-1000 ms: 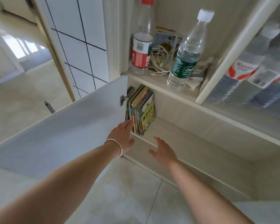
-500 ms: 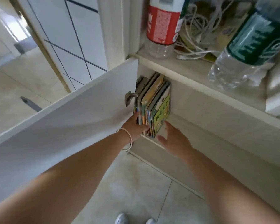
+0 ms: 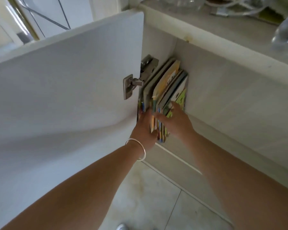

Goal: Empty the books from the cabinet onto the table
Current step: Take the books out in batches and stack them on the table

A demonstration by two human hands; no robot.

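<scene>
Several thin, colourful books (image 3: pixel 169 87) stand upright in the lower compartment of the pale cabinet (image 3: pixel 223 83), tight against its left wall by the hinge. My left hand (image 3: pixel 144 128), with a silver bangle on the wrist, presses against the left side of the stack. My right hand (image 3: pixel 175 121) lies flat on the green cover at the right side. Both hands squeeze the stack between them, and its lower corner juts past the shelf's front edge.
The white cabinet door (image 3: pixel 65 90) stands open on my left, close to my left arm. Clear plastic bottles (image 3: pixel 286 35) and white cables sit on the shelf above. Pale floor tiles (image 3: pixel 145 196) lie below.
My hands went from open and short of the shelf to clamped on both sides of the books. The view has moved in closer and lower.
</scene>
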